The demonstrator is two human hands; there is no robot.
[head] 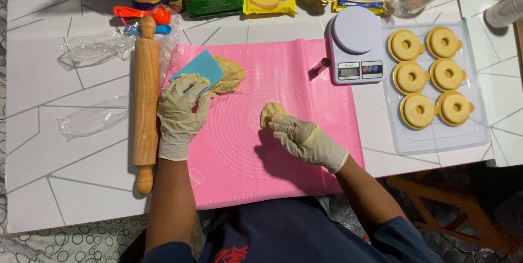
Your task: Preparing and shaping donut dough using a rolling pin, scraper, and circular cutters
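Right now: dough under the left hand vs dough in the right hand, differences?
The large dough lump lies flat on the pink mat, partly covered by the blue scraper in the left hand. The small dough piece is far smaller, pinched by the right hand at mat centre. Both are pale yellow.

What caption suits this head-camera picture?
Gloved left hand holds a blue scraper; right hand presses dough on pink mat.

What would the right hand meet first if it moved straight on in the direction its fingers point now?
The right hand points up-left and already touches the small dough piece; beyond it, probably bare pink silicone mat.
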